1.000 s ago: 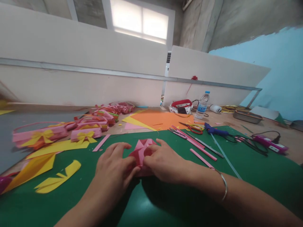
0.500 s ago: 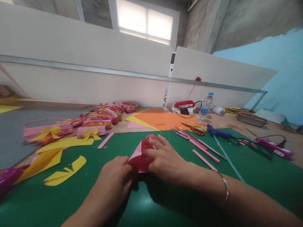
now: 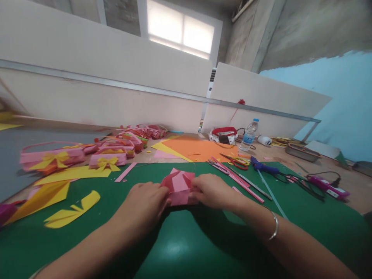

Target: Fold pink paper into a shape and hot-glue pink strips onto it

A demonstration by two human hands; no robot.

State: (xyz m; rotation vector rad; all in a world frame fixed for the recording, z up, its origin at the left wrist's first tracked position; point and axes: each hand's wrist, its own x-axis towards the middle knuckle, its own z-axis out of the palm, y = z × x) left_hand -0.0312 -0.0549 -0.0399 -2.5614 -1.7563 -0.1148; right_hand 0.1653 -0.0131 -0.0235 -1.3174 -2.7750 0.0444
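Under our work spreads the green mat (image 3: 174,248), with the orange sheet (image 3: 200,145) past its far edge. To our left sits a pink bag (image 3: 52,158) with a yellow bow, well apart from our hands.

Our left hand (image 3: 147,199) is curled narrow on the left end of the box; some of its fingertips are hidden. Our right hand (image 3: 212,190) is closed narrow too, pinching the right end.

The pink box (image 3: 180,193), folded from paper, is between our hands over the near middle of the mat, its creased top open to view. We do best, we judge, to press both ends evenly and lightly, since paper this thin likely buckles under a hard squeeze, and to square each crease before pressing it sharp.

Smallest, a pink strip (image 3: 126,172) lies beyond our left hand, touching neither hand.
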